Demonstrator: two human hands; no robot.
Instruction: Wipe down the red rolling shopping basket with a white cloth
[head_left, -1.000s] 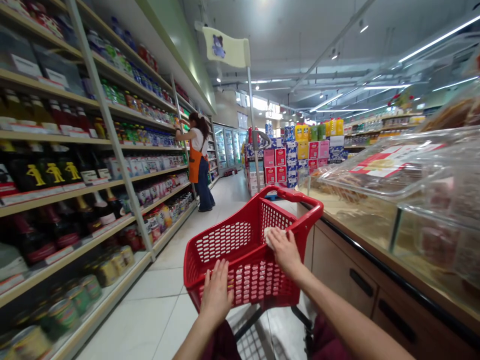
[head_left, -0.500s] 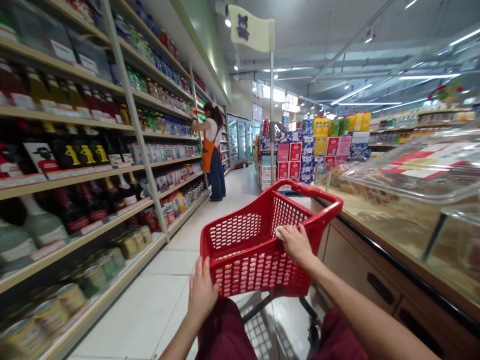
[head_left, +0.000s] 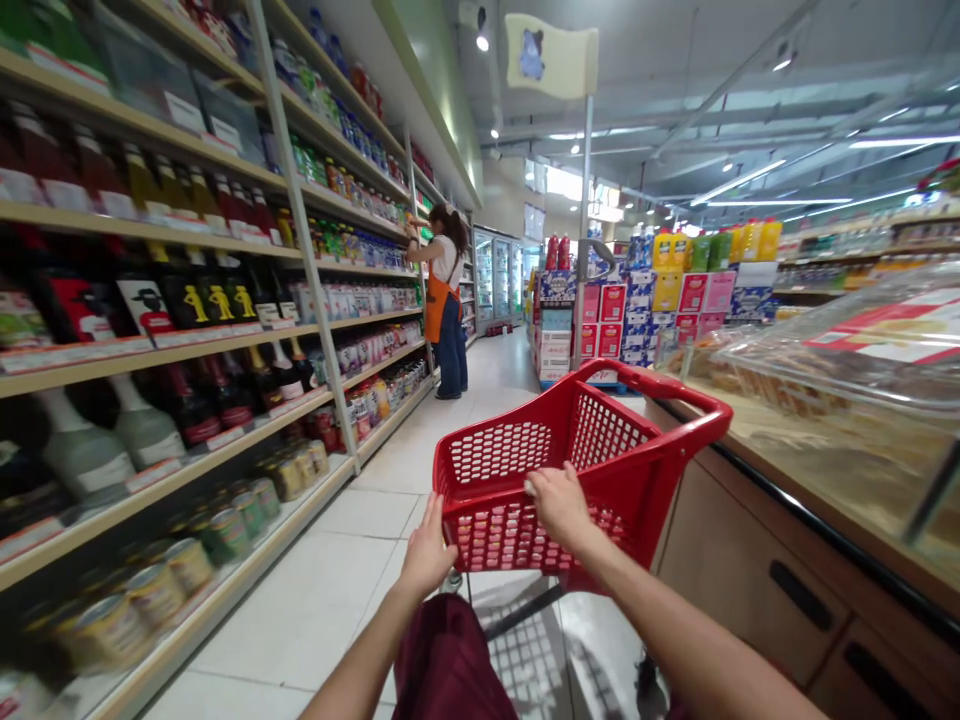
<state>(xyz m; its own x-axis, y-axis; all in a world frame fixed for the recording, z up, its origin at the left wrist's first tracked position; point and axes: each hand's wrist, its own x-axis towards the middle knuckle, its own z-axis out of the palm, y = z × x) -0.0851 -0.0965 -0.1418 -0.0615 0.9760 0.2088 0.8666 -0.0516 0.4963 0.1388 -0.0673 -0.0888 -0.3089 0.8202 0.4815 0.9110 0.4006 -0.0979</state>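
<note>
A red plastic shopping cart (head_left: 517,490) with perforated sides stands right before me, its handle (head_left: 675,390) pointing to the right. My left hand (head_left: 431,550) lies against the cart's near left corner, with fingers stretched out and the thumb apart. On the near side's top rim, my right hand (head_left: 562,510) is closed around a small white wad (head_left: 530,488) that looks like a cloth or wipe; most of it is hidden by the fingers. A pole at the cart's far side carries a pale flag (head_left: 551,55) with a bear picture.
Shelves of bottles and cans (head_left: 187,240) line the left. Farther up the aisle, a person in an orange apron (head_left: 442,300) faces the shelf. A wooden counter with clear plastic food packs (head_left: 840,350) borders the right. Stacked cartons (head_left: 611,315) stand beyond the cart.
My right hand has slid left along the cart's rim with the white cloth. The view has shifted, so the cart sits farther right. My left hand stays at the corner.
</note>
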